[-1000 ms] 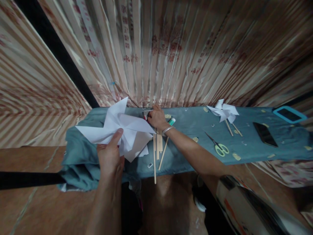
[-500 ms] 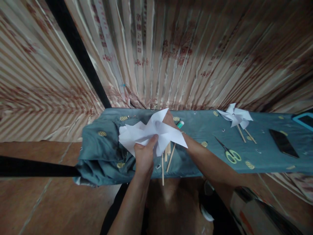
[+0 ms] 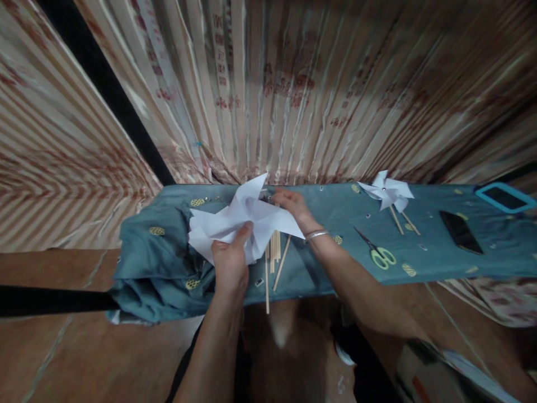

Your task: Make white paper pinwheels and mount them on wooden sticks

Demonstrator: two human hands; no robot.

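My left hand (image 3: 231,263) grips a white paper pinwheel (image 3: 262,221), thumb on top near its centre and the other fingers hidden underneath. More white folded paper (image 3: 201,238) shows at the pinwheel's left, partly beneath it. Behind the pinwheel's right blade, my right hand (image 3: 293,208) has its fingers bent together, pointing left toward small items at the back of the table; what they hold, if anything, is too small to tell. Several thin wooden sticks (image 3: 274,249) lie under and in front of the pinwheel, one (image 3: 267,285) jutting past the table's front edge.
A teal patterned cloth (image 3: 319,268) covers the narrow table. To the right lie green-handled scissors (image 3: 381,257), finished pinwheels on sticks (image 3: 388,193), a dark phone (image 3: 460,232) and a blue-framed device (image 3: 505,197). A pleated curtain (image 3: 285,112) hangs behind; a black pole (image 3: 113,101) slants at left.
My right hand has come out from behind the pinwheel and moved to its right side, at the back of the table. My left hand keeps hold of the pinwheel. The view has shifted slightly.
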